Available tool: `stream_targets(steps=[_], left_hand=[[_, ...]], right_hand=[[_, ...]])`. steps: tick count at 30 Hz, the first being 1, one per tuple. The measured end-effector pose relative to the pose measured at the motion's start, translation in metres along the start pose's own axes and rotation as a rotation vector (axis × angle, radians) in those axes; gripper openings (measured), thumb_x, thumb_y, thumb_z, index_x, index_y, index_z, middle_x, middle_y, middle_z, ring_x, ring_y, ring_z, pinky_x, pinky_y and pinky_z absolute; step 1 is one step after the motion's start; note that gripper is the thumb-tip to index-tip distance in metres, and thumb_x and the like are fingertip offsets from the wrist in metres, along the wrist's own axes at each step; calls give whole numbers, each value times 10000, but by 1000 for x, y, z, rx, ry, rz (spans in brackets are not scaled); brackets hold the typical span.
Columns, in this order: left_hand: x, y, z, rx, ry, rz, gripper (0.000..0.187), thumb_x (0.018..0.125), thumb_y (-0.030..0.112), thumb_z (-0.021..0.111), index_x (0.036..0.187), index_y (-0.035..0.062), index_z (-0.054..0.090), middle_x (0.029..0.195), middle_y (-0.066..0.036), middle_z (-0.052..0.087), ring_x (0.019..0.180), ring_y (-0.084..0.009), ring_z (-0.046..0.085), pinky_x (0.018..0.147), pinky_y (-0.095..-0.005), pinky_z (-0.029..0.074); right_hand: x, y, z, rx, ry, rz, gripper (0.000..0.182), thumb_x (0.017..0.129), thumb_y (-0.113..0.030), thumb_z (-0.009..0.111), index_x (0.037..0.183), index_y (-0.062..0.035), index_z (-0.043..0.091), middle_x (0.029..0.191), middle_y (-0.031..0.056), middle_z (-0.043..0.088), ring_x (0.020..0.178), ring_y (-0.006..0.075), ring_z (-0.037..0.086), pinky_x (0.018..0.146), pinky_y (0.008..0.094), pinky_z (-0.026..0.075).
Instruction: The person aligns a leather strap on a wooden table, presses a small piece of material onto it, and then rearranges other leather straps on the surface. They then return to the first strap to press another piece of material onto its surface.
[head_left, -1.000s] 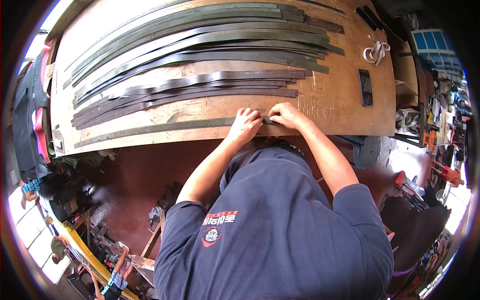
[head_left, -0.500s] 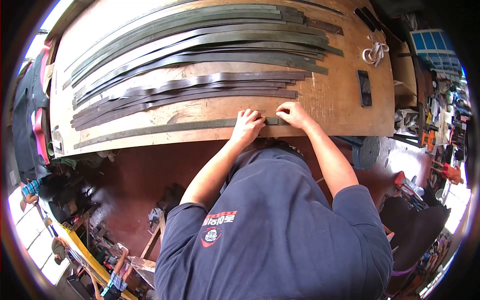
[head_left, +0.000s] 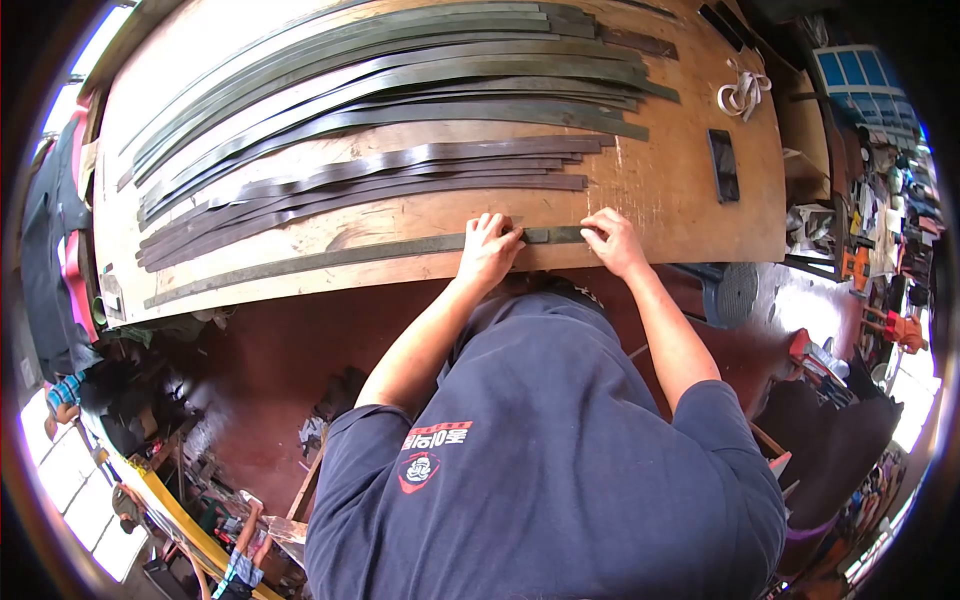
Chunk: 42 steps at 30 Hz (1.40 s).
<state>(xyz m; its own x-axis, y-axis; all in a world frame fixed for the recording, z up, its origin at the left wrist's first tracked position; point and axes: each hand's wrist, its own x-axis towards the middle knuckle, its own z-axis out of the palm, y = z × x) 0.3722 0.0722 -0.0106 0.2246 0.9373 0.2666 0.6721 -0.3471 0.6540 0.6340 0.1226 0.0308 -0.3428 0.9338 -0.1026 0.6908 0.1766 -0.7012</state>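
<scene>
Dark strip (head_left: 400,249) lies along table's (head_left: 680,215) near edge, middle left to centre, presumably for easy reach. Left hand (head_left: 487,252), centre: bent over strip, likely to steady it; cannot tell if pinched. Right hand (head_left: 614,243), right of centre: pinched on strip's end, apparently to hold it straight.

Reaching forward with bare left forearm (head_left: 420,345) and bare right forearm (head_left: 676,326), angled inward, elbows out. Holding bare left hand (head_left: 486,252) knuckles-up, fingers bent, tips pointed down. Holding bare right hand (head_left: 616,244) near it, on its right, fingers curled, thumb and index tips pinched.
</scene>
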Motion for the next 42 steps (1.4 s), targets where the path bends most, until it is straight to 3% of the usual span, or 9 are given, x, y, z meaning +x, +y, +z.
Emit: stream_targets(steps=[2, 9, 21, 29, 42], left_hand=[[0, 0, 1, 20, -12, 11, 262, 724, 179, 732, 968, 97, 684, 947, -50, 580, 946, -261, 527, 845, -416, 378], [6, 6, -2, 72, -58, 24, 283, 740, 193, 721, 1005, 99, 678, 944, -48, 581, 940, -255, 525, 837, -423, 374], [9, 4, 7, 109, -30, 115, 260, 746, 204, 715, 980, 95, 680, 929, -43, 581, 928, -248, 527, 820, -412, 387], [9, 6, 9, 92, -22, 74, 210, 745, 202, 712, 920, 92, 682, 898, -43, 579, 918, -248, 527, 808, -413, 387], [9, 7, 8, 104, -7, 104, 170, 766, 205, 694, 887, 88, 674, 888, -49, 568, 897, -260, 519, 794, -426, 397]], right_hand=[[-7, -4, 4, -77, 24, -154, 189, 800, -131, 688, 978, -67, 696, 945, 92, 613, 930, 279, 587, 822, 375, 490], [-16, -19, 19, -239, -29, -252, 227, 759, -124, 702, 984, -91, 709, 1021, 62, 573, 980, 262, 543, 876, 382, 453], [-19, -13, 22, -286, -30, -274, 249, 753, -106, 690, 999, -127, 716, 1065, 53, 569, 1003, 255, 534, 869, 383, 452], [-23, -15, 25, -315, -10, -265, 264, 758, -109, 671, 1017, -136, 709, 1079, 55, 570, 1022, 257, 532, 887, 393, 441], [-38, -33, 33, -460, -6, -208, 405, 788, -213, 678, 1185, -147, 636, 1234, 72, 513, 1178, 260, 455, 982, 438, 356]])
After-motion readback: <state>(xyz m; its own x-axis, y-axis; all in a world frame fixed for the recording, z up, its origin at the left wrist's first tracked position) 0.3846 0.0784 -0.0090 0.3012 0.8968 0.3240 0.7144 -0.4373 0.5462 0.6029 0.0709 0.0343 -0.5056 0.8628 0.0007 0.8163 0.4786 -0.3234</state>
